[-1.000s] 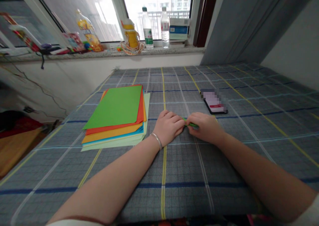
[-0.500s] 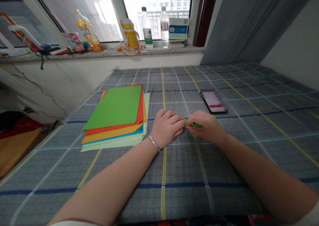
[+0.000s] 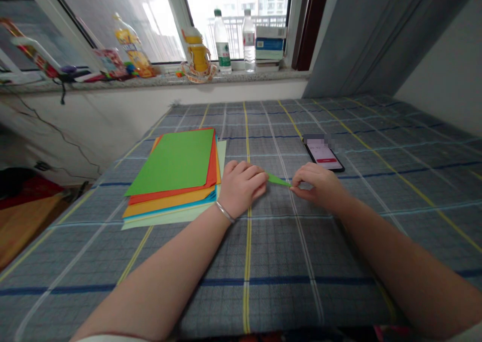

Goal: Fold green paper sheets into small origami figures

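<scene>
Green paper strip (image 3: 277,180), a narrow folded sliver tapering to a point, lay low over the checked cloth (image 3: 263,261) near the middle of the view, stretched between the two hands. Far off at ten o'clock, a speckled stone sill (image 3: 113,83) carried a tilted bottle of yellow drink (image 3: 131,48), a yellow lidded jug (image 3: 198,50), two clear water bottles (image 3: 222,43) with liquid inside, and a stack of boxes (image 3: 269,43). At nine o'clock from the strip sat a flat, fanned stack of coloured sheets (image 3: 176,174), green on top over orange, yellow, blue and pale green, its right edge just beside the left hand (image 3: 241,186). That hand, with a thin metal bangle (image 3: 225,212) at the wrist, had its fingers curled tight and pinched the strip's wider end. The right hand (image 3: 320,186) nipped the pointed end between thumb and forefinger, the other fingers tucked. At one o'clock from it lay a dark slab of a phone (image 3: 324,153), screen lit, near the knuckles but apart. Beyond, toward three o'clock, the soft woven cloth ran open and bare to the grey curtain (image 3: 369,35).
</scene>
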